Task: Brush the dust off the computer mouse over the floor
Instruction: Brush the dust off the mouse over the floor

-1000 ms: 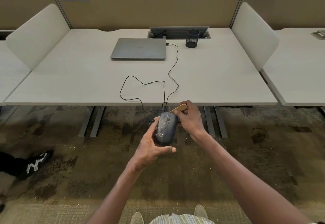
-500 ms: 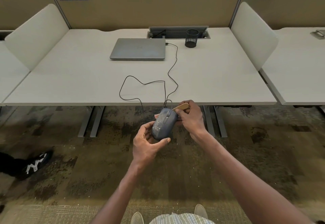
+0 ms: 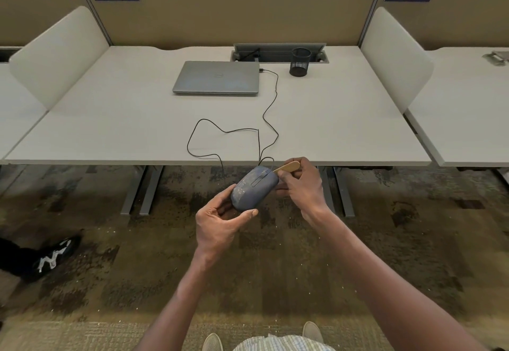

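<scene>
Two hands meet over the carpeted floor [image 3: 275, 262], just in front of the worktop's near edge. The left hand [image 3: 220, 224] cups the computer mouse [image 3: 254, 187] from below, its grip grasping the rear end with the thumb along the near side and the fingers behind the far side. That mouse is dark blue-grey, tilted with its nose toward the worktop [image 3: 137, 119], and pale dust speckles its back. The right hand [image 3: 301, 182] has its grip clenched around a small brush with a light wooden handle [image 3: 287, 166]; the handle's end pokes out above the knuckles, and the working end meets the mouse's front right side, with the bristles hidden behind the mouse.

A thin black cable [image 3: 234, 133] runs from the mouse's nose up over the near edge, loops across the worktop and reaches the right side of a closed grey laptop [image 3: 217, 76] near the far edge. Just right of the laptop stands a black mesh pen cup [image 3: 300, 62]. Someone's black shoe [image 3: 55, 257] shows on the floor at far left.
</scene>
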### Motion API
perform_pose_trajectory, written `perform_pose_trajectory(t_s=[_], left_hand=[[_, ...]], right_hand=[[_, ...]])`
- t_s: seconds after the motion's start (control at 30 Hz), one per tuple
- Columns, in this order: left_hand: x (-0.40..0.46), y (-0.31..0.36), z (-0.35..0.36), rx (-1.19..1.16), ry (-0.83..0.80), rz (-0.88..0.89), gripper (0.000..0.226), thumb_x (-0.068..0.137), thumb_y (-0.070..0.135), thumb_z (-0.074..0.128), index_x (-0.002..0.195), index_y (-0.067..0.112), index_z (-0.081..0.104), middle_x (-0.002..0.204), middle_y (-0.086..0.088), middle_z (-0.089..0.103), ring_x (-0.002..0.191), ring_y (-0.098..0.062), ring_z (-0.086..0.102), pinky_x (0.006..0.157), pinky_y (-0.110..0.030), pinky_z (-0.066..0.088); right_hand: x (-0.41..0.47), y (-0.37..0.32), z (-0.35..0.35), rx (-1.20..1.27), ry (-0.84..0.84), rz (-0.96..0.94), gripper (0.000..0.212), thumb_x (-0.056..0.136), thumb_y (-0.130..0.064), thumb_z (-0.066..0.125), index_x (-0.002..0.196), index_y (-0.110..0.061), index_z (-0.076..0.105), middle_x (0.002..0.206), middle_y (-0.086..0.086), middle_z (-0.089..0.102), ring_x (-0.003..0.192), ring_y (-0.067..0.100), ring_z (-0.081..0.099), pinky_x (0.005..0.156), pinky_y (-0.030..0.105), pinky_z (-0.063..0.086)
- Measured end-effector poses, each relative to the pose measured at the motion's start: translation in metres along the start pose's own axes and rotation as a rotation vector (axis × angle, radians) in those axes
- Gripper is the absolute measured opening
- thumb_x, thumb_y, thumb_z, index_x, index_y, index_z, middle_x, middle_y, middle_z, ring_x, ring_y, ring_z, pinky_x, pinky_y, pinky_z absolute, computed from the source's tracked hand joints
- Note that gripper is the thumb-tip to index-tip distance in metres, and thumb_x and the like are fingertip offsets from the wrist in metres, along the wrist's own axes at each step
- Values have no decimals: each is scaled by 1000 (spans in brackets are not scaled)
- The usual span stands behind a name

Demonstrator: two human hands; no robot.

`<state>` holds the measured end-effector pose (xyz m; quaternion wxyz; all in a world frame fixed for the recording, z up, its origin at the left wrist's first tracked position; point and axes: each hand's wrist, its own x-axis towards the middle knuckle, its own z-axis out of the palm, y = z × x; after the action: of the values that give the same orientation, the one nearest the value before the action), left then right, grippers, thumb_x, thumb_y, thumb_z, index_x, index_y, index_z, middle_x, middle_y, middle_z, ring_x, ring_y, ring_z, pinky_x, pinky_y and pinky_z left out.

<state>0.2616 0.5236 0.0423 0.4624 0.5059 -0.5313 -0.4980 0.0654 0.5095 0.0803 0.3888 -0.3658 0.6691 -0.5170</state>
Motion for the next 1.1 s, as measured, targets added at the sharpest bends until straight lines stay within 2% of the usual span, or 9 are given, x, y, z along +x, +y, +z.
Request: perform_pose_trajectory(t_s=[0.1, 0.23, 0.4, 0.53, 0.63, 0.77, 0.87, 0.97, 1.1], left_hand=[[0, 1, -3, -10, -9, 2, 86, 58, 22, 91, 136, 4, 60, 121, -3, 72, 107, -11, 74, 89, -27, 60], [0, 0, -6, -19, -21, 1, 87, 57, 17, 91, 136, 2, 59, 123, -5, 71, 107, -9, 73, 88, -24, 59], [1, 2, -7, 4, -22, 13, 83, 56, 15, 92, 133, 2, 61, 119, -5, 72, 106, -8, 73, 86, -22, 60], [1, 3, -4, 16, -26, 19, 83, 54, 17, 93, 130, 2, 63, 114, -1, 73, 103, -4, 73, 84, -19, 59], [2, 2, -3, 31, -30, 22, 83, 53, 20, 93, 129, 3, 64, 115, -2, 73, 103, -5, 74, 85, -23, 60], [4, 4, -1, 47, -44, 34, 81, 54, 23, 94, 128, 7, 64, 114, -1, 73, 104, -8, 74, 84, -25, 61], [5, 6, 0, 38, -52, 47, 82, 54, 25, 94, 128, 8, 64, 112, 2, 73, 101, -6, 74, 83, -22, 60], [4, 6, 2, 35, -60, 58, 83, 54, 23, 95, 129, 6, 64, 111, 3, 74, 101, -6, 74, 84, -22, 60], [4, 1, 3, 33, -77, 41, 83, 56, 28, 98, 130, 8, 65, 112, -3, 77, 103, -13, 75, 89, -32, 61]], right_hand=[[-3, -2, -7, -75, 21, -62, 17, 97, -7, 64, 111, -12, 57, 91, 4, 70, 65, 4, 73, 58, 23, 60], [-4, -4, -20, -204, 62, -170, 16, 96, -10, 65, 108, -17, 57, 92, 1, 72, 74, 11, 75, 74, 34, 64], [-11, -19, -39, -404, 142, -376, 21, 95, -11, 66, 114, -15, 57, 87, -17, 61, 79, 0, 63, 67, 8, 51], [-21, -37, -50, -554, 212, -583, 22, 97, -9, 63, 116, -9, 53, 89, -4, 65, 77, 16, 68, 67, 34, 63], [-30, -55, -56, -582, 220, -691, 26, 97, -7, 63, 120, -7, 50, 90, 1, 67, 77, 17, 68, 67, 35, 62], [-41, -77, -54, -546, 110, -736, 37, 96, -7, 64, 127, -12, 44, 92, 3, 70, 76, 18, 70, 67, 36, 62], [-51, -89, -47, -526, -58, -767, 44, 95, -7, 65, 132, -16, 43, 91, 6, 71, 77, 21, 72, 66, 41, 62], [-57, -95, -35, -569, -227, -818, 48, 96, -7, 65, 137, -14, 43, 88, 6, 70, 72, 20, 69, 63, 35, 60], [-57, -97, -13, -659, -399, -828, 48, 98, -11, 61, 140, -21, 42, 85, 6, 70, 68, 21, 68, 61, 38, 59]])
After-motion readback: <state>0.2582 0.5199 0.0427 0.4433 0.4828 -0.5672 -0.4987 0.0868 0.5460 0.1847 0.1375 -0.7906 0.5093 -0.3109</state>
